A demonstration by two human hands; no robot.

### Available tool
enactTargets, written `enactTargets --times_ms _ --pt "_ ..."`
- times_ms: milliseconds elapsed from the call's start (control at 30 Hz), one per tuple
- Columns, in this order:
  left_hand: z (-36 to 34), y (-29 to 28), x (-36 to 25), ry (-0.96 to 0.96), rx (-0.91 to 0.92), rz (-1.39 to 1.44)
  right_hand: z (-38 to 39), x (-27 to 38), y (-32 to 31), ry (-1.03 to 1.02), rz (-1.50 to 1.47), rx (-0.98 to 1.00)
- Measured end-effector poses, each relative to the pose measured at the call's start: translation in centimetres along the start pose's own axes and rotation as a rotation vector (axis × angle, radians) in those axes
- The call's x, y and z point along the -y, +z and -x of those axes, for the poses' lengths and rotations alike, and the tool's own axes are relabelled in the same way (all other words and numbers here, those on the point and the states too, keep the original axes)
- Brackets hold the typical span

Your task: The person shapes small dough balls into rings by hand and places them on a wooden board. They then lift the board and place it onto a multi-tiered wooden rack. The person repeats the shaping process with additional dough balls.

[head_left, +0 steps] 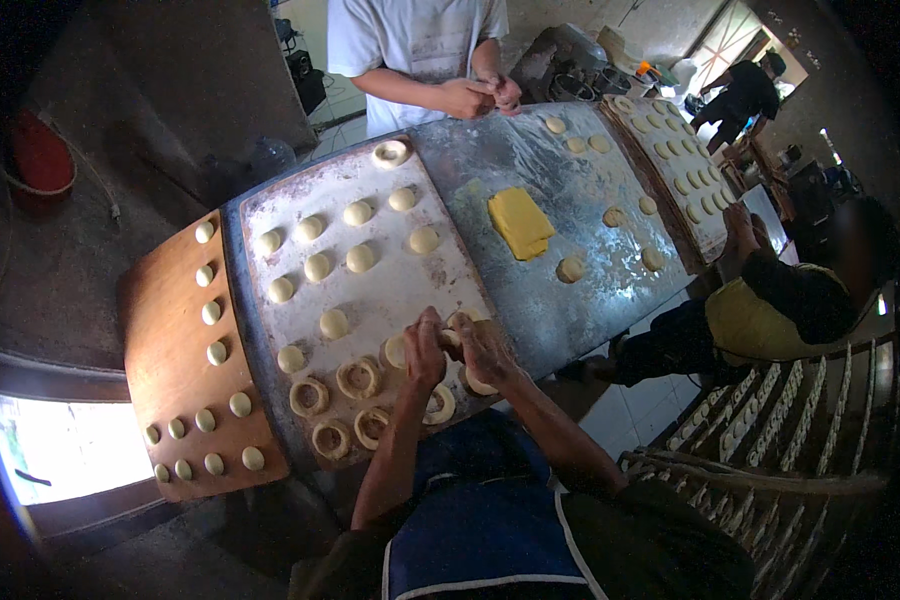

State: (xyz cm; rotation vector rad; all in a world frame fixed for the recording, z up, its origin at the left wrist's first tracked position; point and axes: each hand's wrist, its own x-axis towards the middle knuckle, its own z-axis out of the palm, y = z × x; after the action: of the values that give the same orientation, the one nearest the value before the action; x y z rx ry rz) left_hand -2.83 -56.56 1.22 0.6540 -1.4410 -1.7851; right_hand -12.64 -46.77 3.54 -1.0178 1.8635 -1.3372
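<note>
My left hand (425, 350) and my right hand (482, 355) are close together over the near right corner of a floured board (375, 295). Both are closed on a piece of pale dough (451, 339) between them, which looks like a ring, though my fingers cover much of it. By my left wrist lie several shaped dough rings, one of them a ring (359, 378) lying flat. Partly behind my left hand is a dough ball (396, 351). Farther up the board sit rows of round dough balls (360, 258), and one dough ring (391, 153) is at the far end.
A brown board (175, 330) with dough balls stands at the left. On the metal table (500, 165) are a yellow block (520, 223) and scattered dough pieces. Across stands a person in a white shirt (420, 45); another person (770, 310) is at right, near a slatted rack (760, 480).
</note>
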Motion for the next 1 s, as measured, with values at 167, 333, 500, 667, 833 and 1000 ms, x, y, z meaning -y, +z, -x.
enactTargets --times_ms 167,333,500,667,833,1000 --pt "-3.8 -0.7 2.5 0.699 -0.187 -0.709 -3.1 3.7 -3.3 -0.109 -0.250 0.169" --pt "-9.8 -0.2 4.5 -0.187 -0.201 -0.369 -8.0 2.4 -6.0 -0.030 0.196 0.008" --pt "-10.1 0.6 5.1 0.117 -0.229 -1.147 -5.6 -5.0 -12.7 -0.176 0.481 -0.299" --pt "-9.6 0.7 3.7 0.654 0.250 -1.600 -3.3 -10.7 -21.0 -0.059 1.103 -0.491" --pt "-8.9 3.3 1.9 0.194 -0.019 -1.452 -3.5 -10.1 -24.2 0.284 0.500 -0.285" --pt "-8.7 11.1 3.1 0.343 -0.131 -0.770 -3.2 -8.4 -25.4 0.202 -0.254 -0.398"
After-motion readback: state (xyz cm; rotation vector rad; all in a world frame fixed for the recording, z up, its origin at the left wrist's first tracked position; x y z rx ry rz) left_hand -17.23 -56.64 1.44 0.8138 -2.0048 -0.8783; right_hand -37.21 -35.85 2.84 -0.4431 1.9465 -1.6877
